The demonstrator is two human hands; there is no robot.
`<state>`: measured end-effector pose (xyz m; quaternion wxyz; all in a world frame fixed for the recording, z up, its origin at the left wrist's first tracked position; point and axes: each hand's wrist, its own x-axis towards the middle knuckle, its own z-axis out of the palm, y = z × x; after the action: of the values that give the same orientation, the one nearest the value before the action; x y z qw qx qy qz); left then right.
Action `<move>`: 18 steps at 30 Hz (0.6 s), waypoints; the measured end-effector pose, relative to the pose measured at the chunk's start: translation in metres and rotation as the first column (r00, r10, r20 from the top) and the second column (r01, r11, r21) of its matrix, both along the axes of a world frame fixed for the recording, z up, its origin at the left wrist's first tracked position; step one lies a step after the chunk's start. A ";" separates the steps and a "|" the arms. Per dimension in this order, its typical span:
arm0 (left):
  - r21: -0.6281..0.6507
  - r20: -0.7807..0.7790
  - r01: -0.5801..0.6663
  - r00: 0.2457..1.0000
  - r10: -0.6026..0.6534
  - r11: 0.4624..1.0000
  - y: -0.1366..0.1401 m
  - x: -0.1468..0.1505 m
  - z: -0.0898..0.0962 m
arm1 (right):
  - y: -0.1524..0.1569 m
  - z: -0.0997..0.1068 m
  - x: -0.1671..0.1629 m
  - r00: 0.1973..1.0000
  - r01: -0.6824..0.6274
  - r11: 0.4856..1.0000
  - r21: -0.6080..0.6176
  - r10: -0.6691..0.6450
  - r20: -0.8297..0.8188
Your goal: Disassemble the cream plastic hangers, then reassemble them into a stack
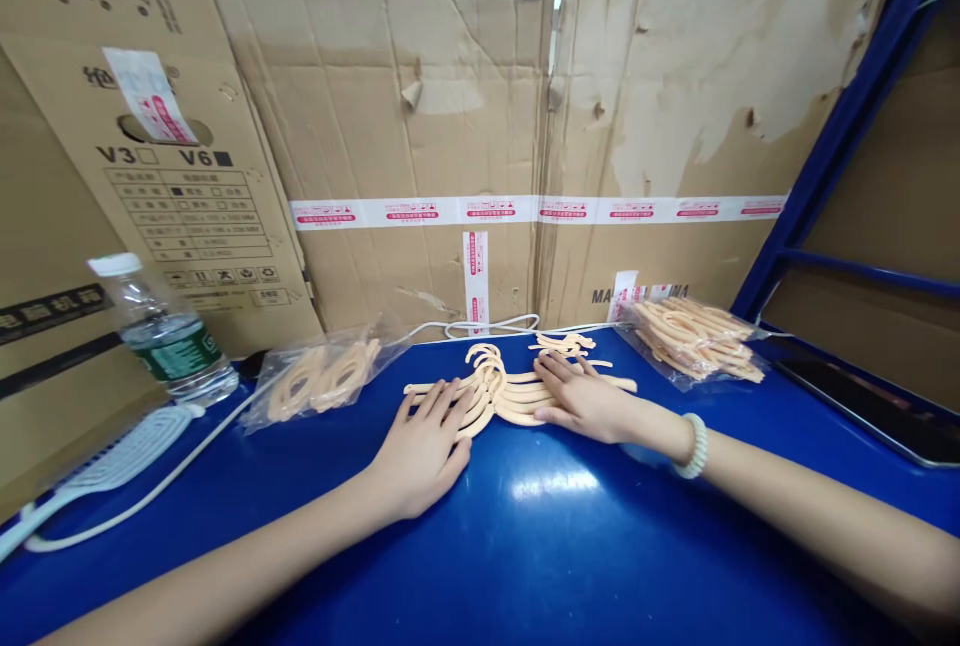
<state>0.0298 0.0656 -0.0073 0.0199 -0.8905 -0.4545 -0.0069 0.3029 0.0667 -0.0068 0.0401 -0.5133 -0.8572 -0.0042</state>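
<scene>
Several cream-coloured clothes hangers [496, 398] lie fanned over one another on the blue table, their hooks pointing away from me. My left hand [427, 441] rests flat on their left arms with the fingers stretched out. On the right arms lies my right hand [581, 396], palm down, fingers spread and a pale coiled band round the wrist. Neither hand is wrapped round a hanger. Just beyond my right hand is a small group of similar cream pieces [564, 342], partly hidden by the fingers.
Clear bags of cream pieces lie at left [330, 376] and right [694, 336]. A water bottle [169, 336] and pale hairbrush [112, 456] are far left; a phone [874, 406] is far right. A white cable [450, 328] runs along the cardboard [420, 126] behind.
</scene>
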 end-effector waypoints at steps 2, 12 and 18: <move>0.004 0.027 0.008 1.000 -0.008 1.000 0.008 0.001 -0.002 | 0.012 0.000 0.006 1.000 0.003 0.999 0.034 -0.004 0.020; 0.013 0.074 0.060 0.995 -0.061 0.998 0.017 -0.003 -0.003 | 0.001 -0.015 0.001 0.992 0.118 0.991 0.057 -0.116 -0.041; 0.040 0.186 0.074 0.979 -0.080 0.996 0.016 -0.003 -0.002 | -0.003 -0.016 -0.002 0.992 0.128 0.991 0.044 -0.128 -0.021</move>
<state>0.0267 0.0818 -0.0093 -0.0086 -0.9023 -0.4195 -0.0990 0.3012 0.0636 -0.0228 0.0590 -0.5663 -0.8218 -0.0214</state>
